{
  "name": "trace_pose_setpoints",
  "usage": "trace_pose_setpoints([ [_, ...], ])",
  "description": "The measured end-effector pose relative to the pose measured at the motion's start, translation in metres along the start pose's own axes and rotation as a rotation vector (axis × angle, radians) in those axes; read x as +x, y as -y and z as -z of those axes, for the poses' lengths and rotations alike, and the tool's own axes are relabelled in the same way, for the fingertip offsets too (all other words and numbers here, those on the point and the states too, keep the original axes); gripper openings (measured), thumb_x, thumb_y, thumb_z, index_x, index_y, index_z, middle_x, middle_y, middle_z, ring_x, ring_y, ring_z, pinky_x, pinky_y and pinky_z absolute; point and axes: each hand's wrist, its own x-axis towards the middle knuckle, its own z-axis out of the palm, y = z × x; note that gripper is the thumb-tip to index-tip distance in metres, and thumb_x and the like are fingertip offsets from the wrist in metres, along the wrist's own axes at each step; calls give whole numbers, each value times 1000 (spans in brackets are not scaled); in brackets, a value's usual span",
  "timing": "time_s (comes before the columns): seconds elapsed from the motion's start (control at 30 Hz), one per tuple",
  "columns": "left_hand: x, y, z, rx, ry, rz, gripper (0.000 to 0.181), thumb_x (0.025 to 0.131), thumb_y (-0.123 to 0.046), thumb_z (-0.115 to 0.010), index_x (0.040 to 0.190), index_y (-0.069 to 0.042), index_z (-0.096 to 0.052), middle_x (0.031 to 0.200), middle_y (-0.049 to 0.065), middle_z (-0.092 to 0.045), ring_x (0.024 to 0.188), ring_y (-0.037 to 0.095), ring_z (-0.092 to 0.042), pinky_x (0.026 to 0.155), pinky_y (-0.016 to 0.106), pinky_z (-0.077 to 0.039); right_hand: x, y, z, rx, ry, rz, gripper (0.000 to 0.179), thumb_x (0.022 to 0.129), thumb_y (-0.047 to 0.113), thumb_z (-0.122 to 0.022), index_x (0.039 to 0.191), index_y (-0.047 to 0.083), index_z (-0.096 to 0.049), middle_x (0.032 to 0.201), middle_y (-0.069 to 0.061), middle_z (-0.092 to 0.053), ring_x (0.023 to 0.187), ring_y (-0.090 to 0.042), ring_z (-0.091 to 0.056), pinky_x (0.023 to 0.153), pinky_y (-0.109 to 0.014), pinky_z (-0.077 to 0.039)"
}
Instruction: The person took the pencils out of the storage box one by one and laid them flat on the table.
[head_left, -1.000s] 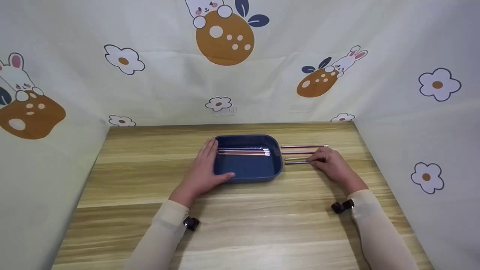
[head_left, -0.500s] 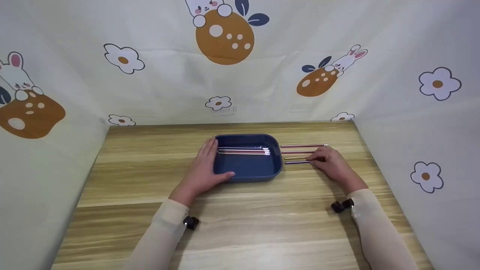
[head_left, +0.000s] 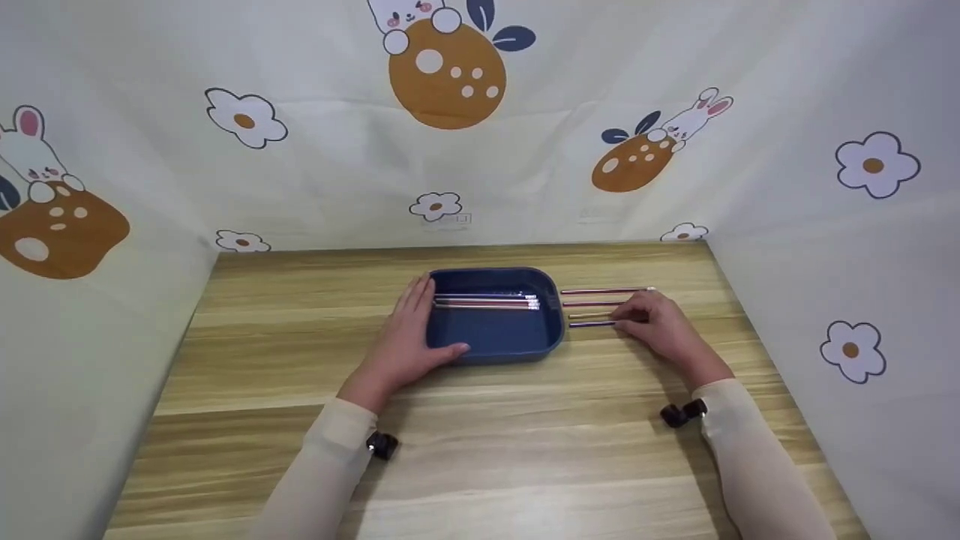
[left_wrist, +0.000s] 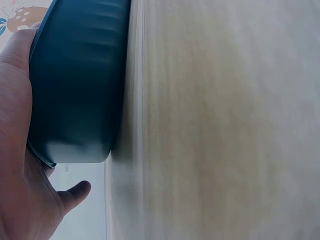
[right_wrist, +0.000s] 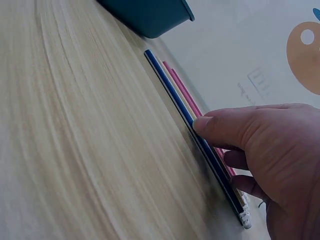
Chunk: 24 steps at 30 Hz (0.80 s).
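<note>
A dark blue rectangular box (head_left: 495, 341) without a lid stands on the table, with several pencils (head_left: 487, 302) lying side by side inside it. My left hand (head_left: 401, 337) grips its left end, fingers along the end wall and thumb over the front rim. Right of the box, more pencils lie in a row: two reddish pencils (head_left: 600, 291) at the back, then a gold pencil (head_left: 589, 316) and a blue pencil (right_wrist: 167, 82) nearest me. My right hand (head_left: 656, 322) has thumb and fingertips at the blue and gold pencils; which one it pinches is hard to tell.
The wood-grain table (head_left: 487, 450) meets a pale cloth wall (head_left: 337, 180) with printed rabbits and flowers behind the box. Similar cloth rises along the left and right table edges.
The right hand has shifted very slightly left, staying at the front pencils. The left hand and the box have hardly moved.
</note>
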Motion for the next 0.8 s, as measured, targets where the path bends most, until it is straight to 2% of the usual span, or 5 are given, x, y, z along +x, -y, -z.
trace_pose_setpoints([
  [0.2,1,2,-1,-2,2,-12,130,89,-73,-80,177,-4,-14,186,10,-8,171,28,-2,135,54,-18,3,14,-2,26,-55,0,12,99,4,-83,110,5,-85,107,-3,-76,103,-20,-63,90,-24,-47],
  [0.4,1,3,-1,3,1,-16,130,89,-73,-80,177,-5,-13,186,10,-8,171,27,-2,136,54,-17,13,38,-9,82,-91,59,12,99,4,-83,111,3,-84,107,-6,-76,98,-18,-65,86,-24,-50],
  [0.63,1,3,-2,11,6,-7,132,88,-80,-76,178,-6,-12,186,9,-7,171,27,-1,135,54,-17,27,73,-22,122,-49,123,12,100,6,-82,112,5,-84,106,-4,-75,97,-19,-65,84,-30,-52],
  [0.8,1,3,-2,10,8,-2,132,88,-80,-76,178,-6,-12,186,9,-7,171,27,-1,135,55,-17,37,95,-34,126,-7,180,14,101,5,-81,114,3,-83,109,-5,-73,100,-25,-63,84,-35,-52],
])
